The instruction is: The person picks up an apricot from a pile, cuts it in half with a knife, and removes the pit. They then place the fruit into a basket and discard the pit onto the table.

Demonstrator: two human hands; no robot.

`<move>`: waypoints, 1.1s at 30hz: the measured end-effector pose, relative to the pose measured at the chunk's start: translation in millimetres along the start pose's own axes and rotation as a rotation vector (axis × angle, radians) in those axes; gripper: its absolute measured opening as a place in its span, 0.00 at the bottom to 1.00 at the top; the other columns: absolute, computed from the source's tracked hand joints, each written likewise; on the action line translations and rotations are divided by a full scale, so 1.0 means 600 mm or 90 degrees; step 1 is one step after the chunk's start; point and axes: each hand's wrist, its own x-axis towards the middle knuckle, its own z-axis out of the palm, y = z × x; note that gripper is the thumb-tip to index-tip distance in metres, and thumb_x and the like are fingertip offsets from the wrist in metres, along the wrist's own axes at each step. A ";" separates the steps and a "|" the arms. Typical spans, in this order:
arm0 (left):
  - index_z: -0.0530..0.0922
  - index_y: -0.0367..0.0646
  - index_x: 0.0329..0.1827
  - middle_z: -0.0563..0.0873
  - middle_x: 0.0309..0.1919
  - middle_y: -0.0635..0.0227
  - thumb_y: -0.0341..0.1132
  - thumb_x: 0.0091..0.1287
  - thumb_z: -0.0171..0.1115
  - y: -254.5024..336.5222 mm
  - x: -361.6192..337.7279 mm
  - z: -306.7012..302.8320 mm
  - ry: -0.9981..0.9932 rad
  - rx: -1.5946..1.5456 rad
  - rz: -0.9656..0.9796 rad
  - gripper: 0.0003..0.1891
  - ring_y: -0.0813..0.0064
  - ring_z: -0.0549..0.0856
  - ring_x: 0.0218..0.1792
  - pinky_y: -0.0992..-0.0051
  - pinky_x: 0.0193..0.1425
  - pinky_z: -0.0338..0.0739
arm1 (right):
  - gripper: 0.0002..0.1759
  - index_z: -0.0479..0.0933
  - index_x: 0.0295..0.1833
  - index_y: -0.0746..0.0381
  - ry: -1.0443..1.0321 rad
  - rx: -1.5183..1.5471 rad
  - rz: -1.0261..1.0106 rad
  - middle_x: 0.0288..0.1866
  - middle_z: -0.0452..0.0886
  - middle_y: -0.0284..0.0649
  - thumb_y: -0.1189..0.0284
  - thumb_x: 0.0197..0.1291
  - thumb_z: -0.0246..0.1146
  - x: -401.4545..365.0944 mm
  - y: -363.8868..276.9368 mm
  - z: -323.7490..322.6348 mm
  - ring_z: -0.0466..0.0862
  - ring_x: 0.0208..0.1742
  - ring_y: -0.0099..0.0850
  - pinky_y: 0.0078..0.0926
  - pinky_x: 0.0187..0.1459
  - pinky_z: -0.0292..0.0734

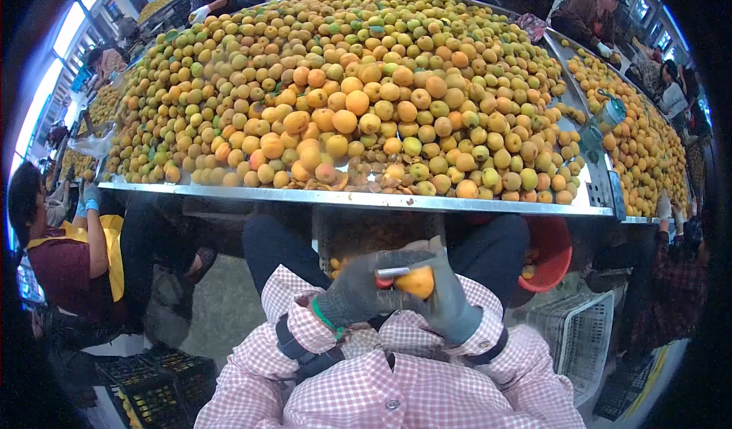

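In front of my lap, my two gloved hands are close together. My left hand [354, 286], in a dark grey glove with a green cuff edge, closes around a small tool [393, 272] with a shiny metal part and a bit of red. A yellow-orange apricot [416, 283] is pressed against the tool, with my right hand [451, 296] in a grey glove curled around it. The fingers partly hide the tool, so its exact kind does not show. Beyond my hands, a metal-edged table [335, 196] carries a big heap of apricots [320, 109].
Below the table edge is a crate [324, 231] with fruit pieces. At right stand a red bucket [550, 254] and a white plastic basket [583, 345]. Black crates [164, 383] sit lower left. A bottle [610, 115] lies by the table divider. Other people work around the tables.
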 end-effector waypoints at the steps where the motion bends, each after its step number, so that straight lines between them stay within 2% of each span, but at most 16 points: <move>1: 0.75 0.48 0.59 0.83 0.39 0.61 0.47 0.45 0.76 0.028 0.010 -0.011 -0.070 0.214 0.037 0.36 0.64 0.84 0.40 0.68 0.44 0.78 | 0.14 0.64 0.54 0.62 0.000 -0.001 -0.001 0.49 0.73 0.37 0.74 0.65 0.56 -0.004 -0.004 -0.004 0.78 0.45 0.28 0.25 0.49 0.75; 3: 0.75 0.50 0.59 0.83 0.35 0.62 0.50 0.45 0.75 0.054 0.018 -0.022 -0.143 0.426 0.079 0.36 0.62 0.85 0.34 0.68 0.38 0.79 | 0.13 0.65 0.54 0.61 -0.089 -0.499 -0.135 0.49 0.74 0.38 0.69 0.67 0.54 -0.017 -0.007 -0.008 0.78 0.46 0.26 0.23 0.50 0.76; 4: 0.71 0.57 0.63 0.82 0.33 0.61 0.47 0.48 0.72 0.059 0.021 -0.025 -0.192 0.507 0.114 0.36 0.64 0.85 0.31 0.68 0.32 0.78 | 0.19 0.68 0.52 0.62 -0.049 -0.256 -0.104 0.49 0.76 0.40 0.58 0.72 0.44 -0.013 0.011 -0.010 0.79 0.46 0.26 0.24 0.51 0.77; 5: 0.67 0.63 0.67 0.81 0.32 0.61 0.44 0.50 0.70 0.061 0.023 -0.025 -0.241 0.589 0.147 0.37 0.66 0.84 0.27 0.68 0.27 0.76 | 0.19 0.68 0.52 0.62 -0.048 -0.256 -0.105 0.49 0.76 0.40 0.58 0.72 0.44 -0.011 0.010 -0.005 0.79 0.46 0.26 0.24 0.51 0.77; 7: 0.68 0.64 0.66 0.81 0.28 0.64 0.43 0.48 0.70 0.034 0.009 -0.016 -0.221 0.689 0.238 0.37 0.70 0.83 0.23 0.72 0.23 0.75 | 0.27 0.70 0.47 0.63 -0.072 0.191 0.155 0.47 0.78 0.41 0.52 0.72 0.36 -0.015 -0.005 0.026 0.80 0.43 0.26 0.23 0.49 0.78; 9: 0.70 0.66 0.64 0.78 0.24 0.67 0.42 0.49 0.69 0.034 0.007 -0.015 -0.178 0.642 0.276 0.35 0.71 0.82 0.21 0.74 0.22 0.75 | 0.25 0.70 0.46 0.64 0.006 0.137 0.127 0.47 0.78 0.41 0.52 0.72 0.39 -0.023 -0.005 0.049 0.80 0.40 0.25 0.22 0.46 0.78; 12: 0.72 0.65 0.62 0.79 0.26 0.67 0.43 0.48 0.70 0.034 0.013 -0.008 -0.113 0.486 0.234 0.33 0.70 0.82 0.21 0.72 0.23 0.75 | 0.24 0.69 0.45 0.62 0.036 -0.622 -0.322 0.45 0.78 0.40 0.51 0.71 0.40 -0.027 0.016 0.031 0.81 0.36 0.24 0.19 0.39 0.79; 16: 0.79 0.56 0.53 0.80 0.28 0.66 0.43 0.47 0.72 0.026 0.010 0.012 0.007 0.346 0.158 0.26 0.67 0.82 0.26 0.69 0.28 0.75 | 0.23 0.69 0.44 0.61 0.074 -0.512 -0.288 0.43 0.79 0.39 0.51 0.71 0.40 -0.017 0.032 0.024 0.80 0.34 0.23 0.18 0.35 0.78; 18: 0.83 0.45 0.42 0.80 0.28 0.65 0.41 0.48 0.72 0.025 0.014 0.024 0.084 0.285 0.077 0.18 0.64 0.81 0.30 0.68 0.33 0.75 | 0.23 0.69 0.49 0.61 0.185 -0.018 -0.204 0.42 0.77 0.37 0.52 0.71 0.43 -0.005 0.045 0.035 0.80 0.39 0.26 0.22 0.39 0.77; 21: 0.82 0.43 0.40 0.80 0.29 0.63 0.43 0.49 0.72 -0.012 0.018 0.038 0.193 0.094 -0.001 0.18 0.63 0.81 0.30 0.69 0.35 0.74 | 0.28 0.71 0.49 0.61 0.235 -0.030 -0.174 0.42 0.78 0.36 0.47 0.70 0.39 0.026 0.050 0.018 0.80 0.40 0.26 0.22 0.40 0.77; 25: 0.79 0.43 0.50 0.81 0.32 0.60 0.49 0.51 0.71 -0.018 0.021 0.003 0.058 0.141 -0.011 0.27 0.63 0.83 0.34 0.69 0.40 0.76 | 0.26 0.72 0.51 0.59 0.120 -0.158 0.005 0.41 0.79 0.35 0.47 0.68 0.45 0.004 0.007 0.019 0.80 0.39 0.24 0.21 0.37 0.78; 26: 0.75 0.48 0.59 0.80 0.33 0.60 0.53 0.49 0.71 -0.031 0.021 -0.007 0.027 0.261 0.108 0.34 0.63 0.84 0.34 0.68 0.37 0.78 | 0.27 0.73 0.50 0.57 0.145 -0.071 0.001 0.37 0.79 0.34 0.44 0.63 0.50 0.010 0.019 0.025 0.80 0.34 0.21 0.18 0.28 0.77; 29: 0.72 0.55 0.62 0.82 0.36 0.60 0.58 0.41 0.74 0.029 0.022 -0.029 -0.144 0.510 0.030 0.42 0.61 0.84 0.35 0.66 0.36 0.79 | 0.24 0.70 0.53 0.58 0.122 -0.005 0.150 0.43 0.78 0.35 0.50 0.65 0.52 -0.010 0.003 0.001 0.79 0.37 0.21 0.18 0.29 0.77; 30: 0.70 0.61 0.63 0.80 0.30 0.62 0.62 0.39 0.72 0.023 0.023 -0.032 -0.134 0.537 0.133 0.44 0.62 0.83 0.26 0.65 0.25 0.76 | 0.17 0.69 0.52 0.59 -0.189 0.350 0.276 0.47 0.76 0.36 0.59 0.69 0.49 -0.005 0.020 -0.074 0.79 0.42 0.25 0.21 0.38 0.78; 31: 0.70 0.61 0.63 0.80 0.30 0.62 0.62 0.39 0.72 0.028 0.026 -0.032 -0.136 0.538 0.134 0.44 0.62 0.83 0.26 0.65 0.25 0.76 | 0.17 0.69 0.52 0.59 -0.189 0.351 0.275 0.47 0.76 0.36 0.59 0.69 0.49 -0.004 0.028 -0.067 0.79 0.42 0.25 0.21 0.38 0.78; 33: 0.70 0.59 0.64 0.78 0.29 0.61 0.59 0.48 0.67 0.042 0.032 -0.028 -0.239 0.624 0.228 0.38 0.66 0.82 0.22 0.69 0.21 0.75 | 0.13 0.70 0.49 0.61 0.061 0.005 0.042 0.47 0.76 0.38 0.64 0.70 0.47 0.001 0.045 -0.044 0.78 0.44 0.27 0.22 0.45 0.76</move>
